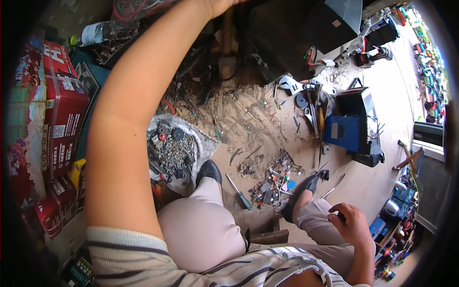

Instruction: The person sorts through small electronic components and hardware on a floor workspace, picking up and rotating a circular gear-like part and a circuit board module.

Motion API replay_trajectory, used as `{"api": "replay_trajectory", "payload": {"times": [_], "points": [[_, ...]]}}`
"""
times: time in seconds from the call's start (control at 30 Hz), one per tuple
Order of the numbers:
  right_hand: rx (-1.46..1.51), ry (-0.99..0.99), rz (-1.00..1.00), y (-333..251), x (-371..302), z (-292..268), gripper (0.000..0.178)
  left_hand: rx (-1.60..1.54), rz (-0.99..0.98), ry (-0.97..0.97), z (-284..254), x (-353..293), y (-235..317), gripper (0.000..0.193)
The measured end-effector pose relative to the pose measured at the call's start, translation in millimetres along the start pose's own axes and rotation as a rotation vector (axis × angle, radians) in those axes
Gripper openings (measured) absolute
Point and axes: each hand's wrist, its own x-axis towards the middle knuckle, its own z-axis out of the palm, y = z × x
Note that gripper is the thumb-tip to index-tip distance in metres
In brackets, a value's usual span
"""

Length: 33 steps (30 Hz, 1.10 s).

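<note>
A thin metal tool [333,189], blade-like and pointed, was held in the right hand [353,221] at lower right, above the right knee; the fingers were curled shut round its handle end, w/ the tip pointing up-left toward the right shoe [302,190]. The left hand [221,5] was stretched far up to the top edge of the view; only its heel & wrist were seen, so whether the fingers were open or closed cannot be told, nor what they touched.

Between the two black shoes a green-handled screwdriver [240,193] lay on the dirt floor [248,119]; just beside it, to the right, a small heap of scrap bits [272,179] was spread, incl. a blue round piece. The left shoe [209,171] was set at the edge of a grey cloth [201,143] loaded w/ screws & small metal parts.

Further out, a blue box-shaped part [342,132] was seen against a dark open casing, w/ a wrench [289,85] & pliers-like tools near it. Red cartons [64,119] were stacked along the left side; a plastic bottle [93,33] lay at upper left; a large black unit [306,28] w/ red wires stood at the top.
</note>
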Motion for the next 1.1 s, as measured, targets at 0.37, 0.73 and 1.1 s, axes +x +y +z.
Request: {"api": "replay_trajectory", "payload": {"times": [0.37, 0.73, 1.1], "points": [[0.027, 0.02, 0.023, 5, 1, 5, 0.016, 0.952, -0.277, 0.441, -107, -187, -232, 0.023], [0.081, 0.016, 0.135, 5, 6, 7, 0.015, 1.655, -0.299, 0.544, -68, -200, -285, 0.023], [0.038, 0.008, 0.102, -2, 7, 11, 0.012, 1.044, -0.425, 0.472, -46, -195, -279, 0.032]]}}
